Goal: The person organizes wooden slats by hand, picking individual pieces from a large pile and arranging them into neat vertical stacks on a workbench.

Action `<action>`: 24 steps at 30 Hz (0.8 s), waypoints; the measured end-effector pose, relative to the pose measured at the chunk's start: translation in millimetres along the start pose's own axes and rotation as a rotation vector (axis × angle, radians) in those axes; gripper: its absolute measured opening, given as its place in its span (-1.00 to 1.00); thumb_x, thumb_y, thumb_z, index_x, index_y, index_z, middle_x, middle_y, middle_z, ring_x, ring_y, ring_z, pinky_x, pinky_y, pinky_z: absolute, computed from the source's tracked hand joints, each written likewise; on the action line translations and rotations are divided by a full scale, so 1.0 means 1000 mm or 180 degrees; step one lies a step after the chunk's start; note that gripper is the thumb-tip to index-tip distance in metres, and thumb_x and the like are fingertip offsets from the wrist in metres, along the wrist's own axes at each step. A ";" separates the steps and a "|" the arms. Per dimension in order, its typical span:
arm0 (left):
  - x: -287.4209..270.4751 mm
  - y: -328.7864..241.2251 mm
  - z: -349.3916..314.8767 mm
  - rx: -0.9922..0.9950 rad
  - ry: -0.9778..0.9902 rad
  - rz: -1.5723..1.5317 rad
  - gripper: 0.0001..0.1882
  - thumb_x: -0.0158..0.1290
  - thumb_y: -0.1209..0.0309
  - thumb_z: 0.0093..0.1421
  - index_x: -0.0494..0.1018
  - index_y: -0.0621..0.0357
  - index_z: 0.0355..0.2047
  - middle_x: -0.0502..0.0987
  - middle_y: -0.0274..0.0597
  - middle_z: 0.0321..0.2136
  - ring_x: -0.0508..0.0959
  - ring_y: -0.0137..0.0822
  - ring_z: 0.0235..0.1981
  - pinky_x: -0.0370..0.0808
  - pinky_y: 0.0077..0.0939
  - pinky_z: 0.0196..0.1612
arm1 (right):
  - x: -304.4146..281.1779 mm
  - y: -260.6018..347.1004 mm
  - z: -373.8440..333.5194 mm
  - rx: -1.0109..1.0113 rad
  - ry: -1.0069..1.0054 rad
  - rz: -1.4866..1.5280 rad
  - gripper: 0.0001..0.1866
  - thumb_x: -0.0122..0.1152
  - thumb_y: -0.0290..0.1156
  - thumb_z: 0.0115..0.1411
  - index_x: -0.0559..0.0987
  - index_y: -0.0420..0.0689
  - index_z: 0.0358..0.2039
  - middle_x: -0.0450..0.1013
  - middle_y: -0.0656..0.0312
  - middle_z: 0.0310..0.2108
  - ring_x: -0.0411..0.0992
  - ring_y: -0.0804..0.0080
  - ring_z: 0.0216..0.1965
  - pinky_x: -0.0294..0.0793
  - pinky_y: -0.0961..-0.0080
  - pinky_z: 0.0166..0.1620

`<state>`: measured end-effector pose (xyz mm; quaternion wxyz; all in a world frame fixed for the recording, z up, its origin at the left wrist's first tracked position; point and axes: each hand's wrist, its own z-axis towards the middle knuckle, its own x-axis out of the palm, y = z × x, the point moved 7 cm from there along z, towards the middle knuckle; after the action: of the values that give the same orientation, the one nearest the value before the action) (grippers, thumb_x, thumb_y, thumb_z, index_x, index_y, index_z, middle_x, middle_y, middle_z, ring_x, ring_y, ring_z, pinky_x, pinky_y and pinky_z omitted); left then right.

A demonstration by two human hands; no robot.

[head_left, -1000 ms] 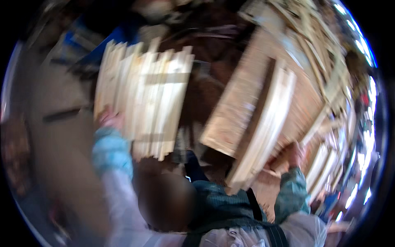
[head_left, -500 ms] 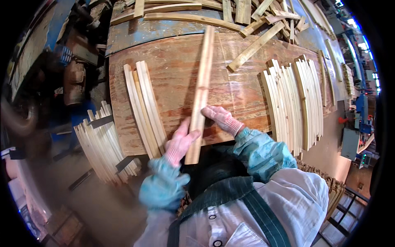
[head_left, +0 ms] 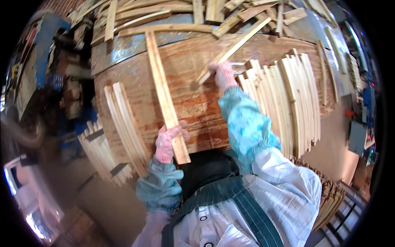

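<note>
My left hand (head_left: pixel 166 142), in a pink-and-white knit glove, is wrapped round the near part of a long pale wood strip (head_left: pixel 162 88). That strip points away from me over the reddish plywood tabletop (head_left: pixel 189 109). Farther off and to the right, my gloved right hand (head_left: pixel 223 74) is closed at the near end of another wood strip (head_left: pixel 238 47), which slants up to the right toward a loose heap. Its fingertips are partly hidden and slightly blurred.
A small row of strips (head_left: pixel 125 123) lies at the table's left, wider rows (head_left: pixel 284 101) at its right. Mixed wood pieces (head_left: pixel 205 14) heap along the far side. A bundle of strips (head_left: pixel 103 154) stands beyond the left edge, near dark machinery (head_left: pixel 74 90).
My right hand has left the first strip and reached far to the slanting strip, whose near end has swung toward me. My left hand keeps the first strip, now tilted left.
</note>
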<state>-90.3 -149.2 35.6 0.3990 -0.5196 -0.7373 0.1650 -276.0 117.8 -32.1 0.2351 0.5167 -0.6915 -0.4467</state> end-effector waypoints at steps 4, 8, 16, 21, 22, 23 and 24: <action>-0.095 0.042 -0.007 0.0483 -0.1548 0.3509 -0.30 0.26 0.26 -0.05 0.36 0.23 0.12 0.46 0.07 0.02 0.43 -0.03 0.06 0.37 -0.22 0.14 | 0.011 -0.026 -0.087 0.0446 0.2042 0.2624 -0.33 0.16 -0.74 -0.07 0.33 -0.28 0.15 0.47 0.00 -0.06 0.43 -0.04 0.04 0.40 0.01 0.19; -0.117 0.069 -0.050 0.0825 -0.2141 0.4789 -0.17 0.21 0.08 0.02 0.23 0.20 0.24 0.25 0.19 0.19 0.26 0.13 0.18 0.23 -0.09 0.25 | 0.011 -0.080 -0.132 0.1098 0.2392 0.2599 -0.18 0.26 -0.85 -0.20 0.31 -0.18 0.16 0.42 0.05 0.05 0.42 -0.03 0.09 0.44 -0.01 0.16; 0.037 -0.035 0.068 0.0688 0.0124 0.1998 -0.49 0.02 0.32 0.32 0.28 0.31 0.21 0.42 0.08 0.12 0.44 -0.14 0.13 0.36 -0.33 0.21 | 0.047 -0.068 -0.159 0.1081 0.3484 0.0389 -0.41 0.47 -0.50 -0.05 0.47 -0.21 0.03 0.56 0.16 -0.15 0.53 0.45 -0.24 0.56 0.46 -0.18; 0.006 -0.020 0.124 0.0091 0.0194 -0.0412 -0.71 0.05 0.40 0.29 0.44 0.29 -0.03 0.59 -0.04 -0.24 0.61 -0.19 -0.27 0.59 -0.29 -0.15 | 0.052 -0.010 -0.107 0.0968 0.3077 -0.0915 -0.59 0.24 -0.17 0.24 0.54 -0.24 -0.08 0.58 0.14 -0.30 0.56 0.44 -0.41 0.60 0.51 -0.35; 0.002 -0.018 0.129 0.0045 0.0106 -0.0640 -0.74 0.06 0.40 0.29 0.45 0.29 -0.08 0.61 -0.06 -0.30 0.62 -0.20 -0.34 0.61 -0.28 -0.22 | 0.046 -0.002 -0.081 0.1031 0.2859 -0.0867 -0.59 0.20 -0.14 0.28 0.55 -0.25 -0.08 0.58 0.13 -0.30 0.57 0.42 -0.42 0.61 0.51 -0.35; 0.000 -0.013 0.136 -0.0040 0.0059 -0.0772 -0.74 0.06 0.38 0.30 0.46 0.28 -0.08 0.60 -0.04 -0.32 0.61 -0.15 -0.35 0.61 -0.25 -0.23 | 0.041 0.003 -0.058 0.0955 0.2783 -0.0883 -0.57 0.15 -0.11 0.30 0.55 -0.26 -0.09 0.58 0.11 -0.32 0.58 0.39 -0.43 0.61 0.49 -0.37; -0.003 -0.008 0.140 -0.0061 -0.0052 -0.0817 -0.74 0.06 0.38 0.30 0.46 0.28 -0.08 0.59 -0.04 -0.32 0.61 -0.15 -0.35 0.61 -0.24 -0.24 | 0.042 0.008 -0.042 0.0881 0.2699 -0.0885 -0.55 0.11 -0.08 0.33 0.55 -0.28 -0.10 0.58 0.08 -0.33 0.58 0.36 -0.44 0.62 0.48 -0.39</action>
<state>-201.4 -131.3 -48.7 0.4058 -0.4234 -0.8025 0.1099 -262.2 64.2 -10.2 0.3637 0.7680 -0.5116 -0.1270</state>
